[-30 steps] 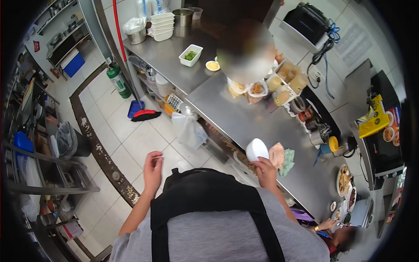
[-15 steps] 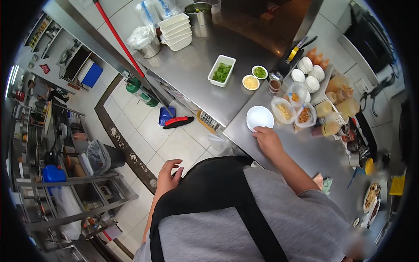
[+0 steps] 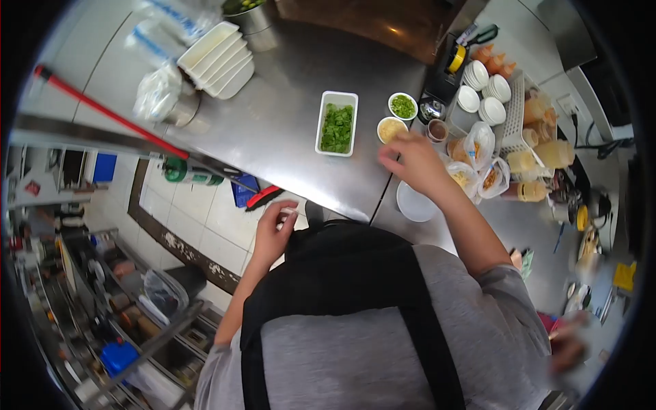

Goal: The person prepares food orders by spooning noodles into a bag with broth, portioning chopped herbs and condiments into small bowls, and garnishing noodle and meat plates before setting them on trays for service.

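My right hand (image 3: pixel 414 162) hangs over the counter, fingers loosely bent and apart, holding nothing I can see. Its fingers are at the near edge of a small white cup of pale yellow minced food (image 3: pixel 391 128); whether they touch it I cannot tell. Below the wrist stands a white bowl (image 3: pixel 415 205), partly covered by the forearm. Behind the yellow cup is a cup of chopped green herbs (image 3: pixel 403 106). To their left sits a rectangular white tub of leafy greens (image 3: pixel 337 128). My left hand (image 3: pixel 273 231) is off the counter by my apron, fingers loosely curled, apparently with nothing in it.
Open plastic bags of dry ingredients (image 3: pixel 489 180), a cup of dark sauce (image 3: pixel 437 130), stacked white cups (image 3: pixel 493 109) and sauce bottles (image 3: pixel 553 154) crowd the right. Stacked white tubs (image 3: pixel 217 60) stand back left. A red-handled broom (image 3: pixel 113 113) leans along the counter's left edge.
My right hand has let go of the white bowl and moved up and away toward the cup of yellow minced food. My left hand's fingers have curled in more. The camera view has shifted.
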A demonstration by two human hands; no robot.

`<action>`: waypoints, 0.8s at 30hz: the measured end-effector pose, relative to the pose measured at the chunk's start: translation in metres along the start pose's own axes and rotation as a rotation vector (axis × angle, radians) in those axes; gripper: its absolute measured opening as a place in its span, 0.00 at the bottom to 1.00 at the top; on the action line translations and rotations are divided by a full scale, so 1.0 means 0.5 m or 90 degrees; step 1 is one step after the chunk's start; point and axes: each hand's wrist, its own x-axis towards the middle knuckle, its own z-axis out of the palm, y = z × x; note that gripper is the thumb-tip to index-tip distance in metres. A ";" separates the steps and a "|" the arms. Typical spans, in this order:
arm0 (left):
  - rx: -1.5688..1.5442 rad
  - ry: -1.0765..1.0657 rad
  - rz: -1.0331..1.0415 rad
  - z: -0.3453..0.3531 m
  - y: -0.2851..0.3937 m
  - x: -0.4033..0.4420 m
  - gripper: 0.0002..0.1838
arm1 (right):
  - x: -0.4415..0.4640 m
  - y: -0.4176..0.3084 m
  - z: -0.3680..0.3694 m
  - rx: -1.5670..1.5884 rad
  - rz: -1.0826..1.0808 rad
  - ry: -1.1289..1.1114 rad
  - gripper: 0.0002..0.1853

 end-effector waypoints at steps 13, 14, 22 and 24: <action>0.171 -0.288 0.217 0.072 0.088 0.486 0.22 | 0.244 -0.107 0.159 -0.422 0.253 -0.151 0.24; 0.178 -0.307 0.218 0.068 0.095 0.481 0.22 | 0.237 -0.113 0.169 -0.419 0.275 -0.152 0.24; 0.186 -0.401 0.272 0.073 0.120 0.408 0.21 | 0.136 -0.170 0.191 -0.321 0.300 -0.046 0.09; 0.181 -0.416 0.279 0.083 0.140 0.388 0.21 | 0.099 -0.178 0.177 -0.291 0.305 0.045 0.06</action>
